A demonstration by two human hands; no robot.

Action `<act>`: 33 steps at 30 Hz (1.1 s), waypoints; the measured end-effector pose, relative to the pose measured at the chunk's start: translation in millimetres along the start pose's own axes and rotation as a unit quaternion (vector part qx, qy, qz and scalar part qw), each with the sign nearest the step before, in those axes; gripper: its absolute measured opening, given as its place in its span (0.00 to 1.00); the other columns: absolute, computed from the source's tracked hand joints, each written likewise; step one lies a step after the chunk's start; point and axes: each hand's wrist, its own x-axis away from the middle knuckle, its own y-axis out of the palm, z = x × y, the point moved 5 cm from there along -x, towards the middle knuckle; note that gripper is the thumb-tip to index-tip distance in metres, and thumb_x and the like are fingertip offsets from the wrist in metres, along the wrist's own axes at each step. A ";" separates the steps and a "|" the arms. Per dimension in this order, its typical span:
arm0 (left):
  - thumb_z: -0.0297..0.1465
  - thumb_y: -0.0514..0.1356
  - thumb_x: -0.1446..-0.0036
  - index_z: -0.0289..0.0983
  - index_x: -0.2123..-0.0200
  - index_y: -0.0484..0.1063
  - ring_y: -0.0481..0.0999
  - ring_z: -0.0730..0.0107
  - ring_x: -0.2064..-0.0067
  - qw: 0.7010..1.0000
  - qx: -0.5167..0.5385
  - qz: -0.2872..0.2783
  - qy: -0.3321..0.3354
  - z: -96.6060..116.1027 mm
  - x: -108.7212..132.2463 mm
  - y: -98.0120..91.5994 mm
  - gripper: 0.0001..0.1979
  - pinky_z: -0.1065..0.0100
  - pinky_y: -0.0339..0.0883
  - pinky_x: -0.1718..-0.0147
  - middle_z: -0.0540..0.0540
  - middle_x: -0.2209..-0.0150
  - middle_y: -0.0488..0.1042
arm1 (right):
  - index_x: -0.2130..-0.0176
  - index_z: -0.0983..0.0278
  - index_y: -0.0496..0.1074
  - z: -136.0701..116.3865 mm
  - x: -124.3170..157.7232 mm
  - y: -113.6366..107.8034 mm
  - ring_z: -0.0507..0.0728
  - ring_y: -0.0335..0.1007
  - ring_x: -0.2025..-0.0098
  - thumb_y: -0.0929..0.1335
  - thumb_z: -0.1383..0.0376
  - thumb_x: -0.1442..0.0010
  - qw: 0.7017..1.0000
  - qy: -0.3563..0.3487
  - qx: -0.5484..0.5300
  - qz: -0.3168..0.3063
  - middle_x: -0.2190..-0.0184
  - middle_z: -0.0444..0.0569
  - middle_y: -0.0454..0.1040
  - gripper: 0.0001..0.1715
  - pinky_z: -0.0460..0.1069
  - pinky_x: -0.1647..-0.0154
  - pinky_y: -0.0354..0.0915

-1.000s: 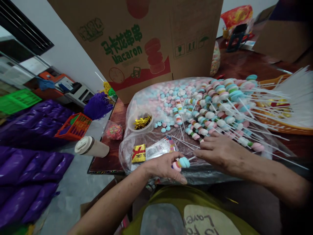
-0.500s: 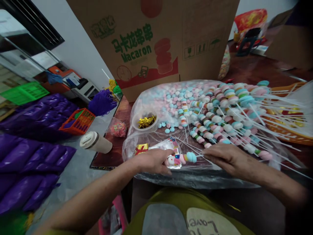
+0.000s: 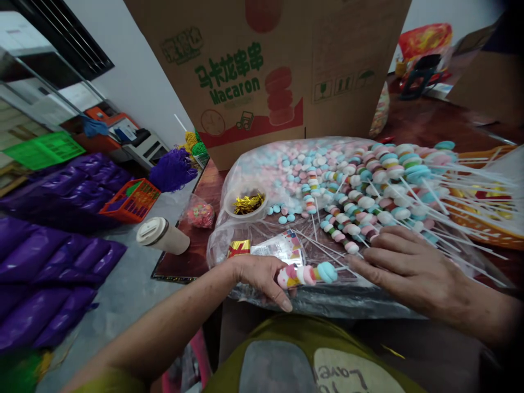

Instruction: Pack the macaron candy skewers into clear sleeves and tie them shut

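My left hand (image 3: 266,278) is closed around the far end of a marshmallow skewer (image 3: 309,274) with pink, white, yellow and blue pieces. A patterned wrapper seems to cover its pink end. The skewer's white stick runs under my right hand (image 3: 413,273), where the index fingertip meets it. My right thumb is hidden and the other fingers are somewhat apart. Just behind my left hand lie printed clear bags (image 3: 282,248) and a gold packet with a red ribbon print (image 3: 239,248). A pile of similar skewers (image 3: 388,196) lies beyond my right hand.
Loose pastel candies (image 3: 295,164) spread on a plastic sheet around a bowl of gold twist ties (image 3: 245,210). A large cardboard box (image 3: 286,60) stands behind. An orange basket (image 3: 487,224) is at right. A lidded cup (image 3: 164,236) is near the table's left corner.
The skewer and my left hand have shifted slightly toward me, and more of the pink end shows. My right hand's fingers have spread from a tighter pinch. The view has shifted slightly.
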 end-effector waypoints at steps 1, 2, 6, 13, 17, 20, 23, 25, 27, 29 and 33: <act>0.38 0.70 0.70 0.38 0.76 0.67 0.63 0.77 0.83 1.000 0.005 0.004 0.007 2.0 -0.4 0.7 0.18 0.74 0.61 0.84 0.57 0.82 0.65 | 0.57 0.60 0.67 -1.2 -1.8 1.7 0.55 0.59 0.71 0.58 0.72 0.40 1.000 -0.007 -0.009 -0.018 0.75 0.46 0.70 0.15 0.53 0.65 0.53; 0.38 0.69 0.69 0.38 0.76 0.66 0.64 0.77 0.82 1.000 -0.002 0.011 0.014 3.9 -1.3 1.1 0.18 0.74 0.61 0.83 0.56 0.82 0.65 | 0.59 0.61 0.68 -2.4 -3.8 4.9 0.54 0.57 0.73 0.58 0.72 0.41 0.999 -0.006 -0.023 -0.037 0.77 0.46 0.69 0.14 0.52 0.67 0.52; 0.36 0.67 0.64 0.37 0.75 0.67 0.62 0.77 0.83 0.989 -0.116 0.089 0.032 9.0 -11.1 -0.2 0.14 0.75 0.57 0.83 0.56 0.83 0.65 | 0.70 0.64 0.69 -9.2 -11.6 27.8 0.53 0.57 0.75 0.57 0.72 0.42 0.991 0.054 -0.092 -0.077 0.79 0.47 0.66 0.13 0.50 0.72 0.50; 0.40 0.68 0.66 0.37 0.68 0.71 0.69 0.70 0.71 0.953 -0.238 0.158 0.099 13.9 -14.1 -5.5 0.21 0.74 0.60 0.74 0.51 0.72 0.72 | 0.64 0.65 0.70 0.4 -7.2 53.0 0.52 0.63 0.71 0.58 0.70 0.40 0.974 0.118 -0.177 -0.080 0.75 0.48 0.69 0.12 0.47 0.69 0.54; 0.44 0.65 0.62 0.37 0.70 0.73 0.70 0.69 0.73 0.935 -0.311 0.164 0.042 10.8 -3.7 -11.4 0.18 0.74 0.58 0.76 0.51 0.75 0.72 | 0.67 0.64 0.70 4.8 -5.2 36.8 0.52 0.60 0.73 0.58 0.70 0.40 0.988 0.082 -0.121 -0.044 0.78 0.46 0.67 0.12 0.48 0.70 0.53; 0.50 0.59 0.57 0.37 0.74 0.74 0.71 0.66 0.74 0.856 -0.409 0.315 -0.016 12.5 5.2 -20.5 0.20 0.71 0.57 0.76 0.48 0.78 0.72 | 0.67 0.64 0.69 2.4 -1.9 31.2 0.53 0.61 0.73 0.58 0.72 0.41 0.991 0.099 -0.081 -0.037 0.77 0.48 0.69 0.12 0.49 0.72 0.53; 0.53 0.56 0.55 0.35 0.75 0.75 0.72 0.60 0.71 0.764 -0.475 0.435 -0.033 16.1 15.6 -22.5 0.25 0.67 0.59 0.71 0.42 0.77 0.73 | 0.65 0.64 0.67 2.1 5.4 27.3 0.53 0.64 0.72 0.58 0.71 0.41 0.987 0.134 -0.086 -0.002 0.75 0.48 0.71 0.10 0.49 0.70 0.57; 0.53 0.57 0.56 0.35 0.72 0.75 0.73 0.58 0.69 0.776 -0.468 0.423 0.013 17.0 17.0 -19.6 0.26 0.65 0.59 0.68 0.41 0.74 0.74 | 0.64 0.63 0.66 1.6 9.1 25.0 0.53 0.65 0.71 0.59 0.71 0.40 0.986 0.134 -0.096 0.016 0.74 0.47 0.72 0.09 0.49 0.68 0.58; 0.51 0.60 0.58 0.37 0.65 0.74 0.73 0.61 0.67 0.827 -0.415 0.371 0.074 17.7 16.4 -17.5 0.25 0.68 0.60 0.67 0.44 0.70 0.75 | 0.62 0.63 0.66 0.0 9.4 22.3 0.53 0.65 0.70 0.59 0.71 0.40 0.988 0.120 -0.098 0.027 0.73 0.47 0.72 0.09 0.49 0.67 0.58; 0.47 0.63 0.59 0.38 0.62 0.73 0.71 0.66 0.69 0.878 -0.355 0.304 0.102 18.2 13.7 -16.3 0.24 0.72 0.59 0.71 0.49 0.71 0.74 | 0.61 0.63 0.65 -2.4 5.9 19.9 0.53 0.64 0.70 0.59 0.72 0.40 0.989 0.104 -0.099 0.024 0.73 0.47 0.71 0.10 0.49 0.68 0.56; 0.44 0.65 0.60 0.35 0.73 0.71 0.62 0.75 0.76 0.919 -0.326 0.208 0.073 21.1 2.2 -10.4 0.18 0.76 0.52 0.78 0.55 0.80 0.64 | 0.67 0.63 0.67 -6.6 -9.2 20.0 0.52 0.59 0.74 0.58 0.72 0.41 0.992 0.081 -0.085 -0.038 0.78 0.45 0.67 0.11 0.49 0.71 0.51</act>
